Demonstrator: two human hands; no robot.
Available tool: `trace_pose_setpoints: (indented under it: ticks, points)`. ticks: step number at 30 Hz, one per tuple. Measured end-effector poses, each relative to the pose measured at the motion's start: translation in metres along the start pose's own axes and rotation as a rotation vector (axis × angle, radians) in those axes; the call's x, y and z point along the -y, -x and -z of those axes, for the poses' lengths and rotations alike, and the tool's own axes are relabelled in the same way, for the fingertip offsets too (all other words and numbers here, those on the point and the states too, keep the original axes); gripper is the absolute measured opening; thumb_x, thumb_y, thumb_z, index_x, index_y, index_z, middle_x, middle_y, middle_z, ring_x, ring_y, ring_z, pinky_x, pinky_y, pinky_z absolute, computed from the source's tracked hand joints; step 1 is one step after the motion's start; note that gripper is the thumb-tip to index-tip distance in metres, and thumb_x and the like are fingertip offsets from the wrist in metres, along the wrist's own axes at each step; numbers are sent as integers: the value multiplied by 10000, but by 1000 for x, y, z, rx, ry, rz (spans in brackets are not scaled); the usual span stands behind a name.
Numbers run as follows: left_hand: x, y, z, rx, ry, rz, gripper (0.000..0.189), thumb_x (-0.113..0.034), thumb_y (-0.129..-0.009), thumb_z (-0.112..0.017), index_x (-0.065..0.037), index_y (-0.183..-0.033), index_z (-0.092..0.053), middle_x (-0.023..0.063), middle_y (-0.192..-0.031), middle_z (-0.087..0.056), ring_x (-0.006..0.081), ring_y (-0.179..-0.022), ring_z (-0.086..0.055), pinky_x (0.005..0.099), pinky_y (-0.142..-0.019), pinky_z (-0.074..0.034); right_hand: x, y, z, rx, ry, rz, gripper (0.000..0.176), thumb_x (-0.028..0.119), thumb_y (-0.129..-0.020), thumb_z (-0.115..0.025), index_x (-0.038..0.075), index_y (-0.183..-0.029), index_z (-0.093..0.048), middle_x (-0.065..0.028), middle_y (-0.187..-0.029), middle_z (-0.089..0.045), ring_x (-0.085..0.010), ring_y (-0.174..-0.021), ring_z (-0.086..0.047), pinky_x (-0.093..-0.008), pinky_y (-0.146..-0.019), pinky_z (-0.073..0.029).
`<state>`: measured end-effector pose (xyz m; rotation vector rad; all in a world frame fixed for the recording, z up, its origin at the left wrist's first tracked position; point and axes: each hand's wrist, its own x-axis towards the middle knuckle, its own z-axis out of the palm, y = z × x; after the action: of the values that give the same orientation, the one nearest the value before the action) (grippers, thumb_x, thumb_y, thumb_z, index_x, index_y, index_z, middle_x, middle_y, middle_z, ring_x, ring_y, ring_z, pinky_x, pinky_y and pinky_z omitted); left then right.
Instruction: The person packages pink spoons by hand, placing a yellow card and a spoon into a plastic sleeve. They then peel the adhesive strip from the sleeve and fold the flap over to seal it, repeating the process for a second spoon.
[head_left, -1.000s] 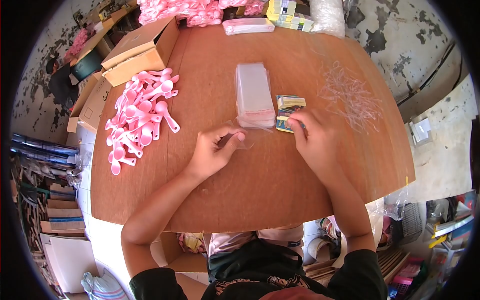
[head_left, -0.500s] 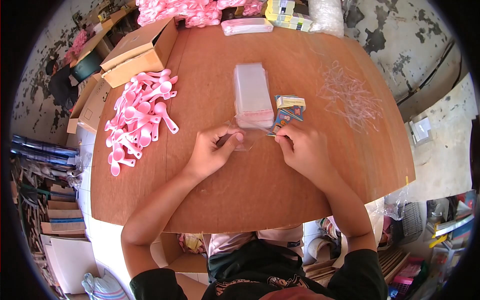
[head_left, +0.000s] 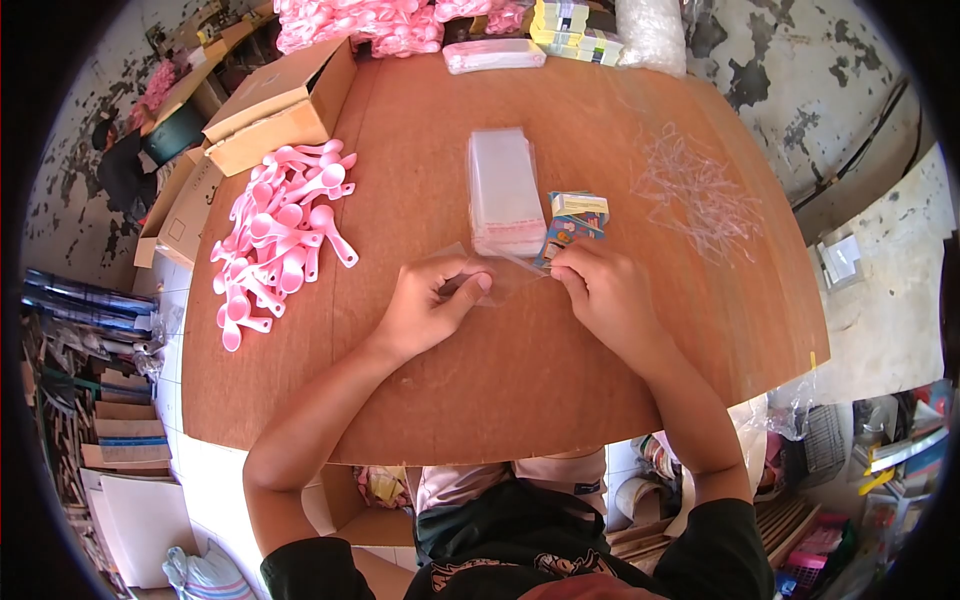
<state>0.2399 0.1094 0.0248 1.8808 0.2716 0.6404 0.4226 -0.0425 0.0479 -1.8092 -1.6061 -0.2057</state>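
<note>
A clear plastic bag point(head_left: 512, 284) is stretched between my two hands over the table. My left hand point(head_left: 435, 300) is closed on one side of it, with the thumb on top. Thumb and forefinger of my right hand point(head_left: 605, 295) pinch at the bag's right edge; whether they grip the film itself or a thin strip on it is too small to tell. Just beyond lies a stack of clear bags point(head_left: 503, 185) with a reddish band near its closer end. Small printed cards point(head_left: 575, 222), blue and yellow, lie beside the stack, partly behind my right fingers.
Pink plastic spoons point(head_left: 285, 225) are heaped on the left, before a cardboard box point(head_left: 280, 105). A tangle of thin clear strips point(head_left: 700, 195) lies at the right. Bagged pink items point(head_left: 360, 22), yellowish bundles point(head_left: 575, 35) and a plastic roll point(head_left: 652, 35) line the far edge. A person point(head_left: 125, 165) is at far left.
The bag has shifted slightly right and now spans more visibly between my hands. My right hand has moved down a little, still pinching. The left hand has barely moved.
</note>
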Motion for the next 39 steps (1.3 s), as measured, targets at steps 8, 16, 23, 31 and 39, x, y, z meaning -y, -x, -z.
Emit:
trace_pose_setpoints:
  ticks: [8, 16, 23, 31, 39]
  points:
    - [3, -1, -2, -13, 287, 112, 160, -57, -943, -560, 77, -972, -643, 74, -903, -665, 109, -814, -628, 282, -759, -576, -1, 0, 2, -51, -136, -251, 50, 29, -777, -651, 61, -816, -658, -88, -792, -655, -247, -736, -644, -326, -599, -497]
    - [6, -3, 1, -53, 269, 169, 174, -83, -939, -584, 66, -1000, -650, 61, -907, -676, 102, -861, -630, 266, -752, -559, 9, -7, 21, -488, -362, -122, 92, 59, -880, -653, -32, -897, -654, -68, -842, -681, -107, -789, -619, -257, -684, -498]
    - [11, -3, 0, -37, 284, 149, 178, -77, -940, -576, 73, -1015, -638, 91, -937, -672, 136, -847, -637, 312, -752, -582, 8, 4, 11, -445, -878, -140, 176, 95, -905, -644, -30, -1024, -607, -63, -857, -663, -75, -734, -596, -217, -644, -503]
    - [-1, -2, 0, -24, 172, 110, 148, -59, -922, -599, 64, -979, -656, 72, -867, -679, 100, -788, -641, 245, -706, -548, 8, 0, 13, -402, -913, -165, 175, 105, -911, -636, -17, -1032, -605, -57, -847, -657, -63, -668, -571, -211, -590, -493]
    - [-2, 1, -2, 13, -37, -4, 109, -74, -901, -627, 16, -918, -686, 58, -764, -669, 67, -651, -594, 215, -568, -459, 7, -3, 6, -337, -886, -235, 180, 120, -946, -580, -21, -1058, -592, -55, -829, -645, -83, -669, -559, -232, -591, -460]
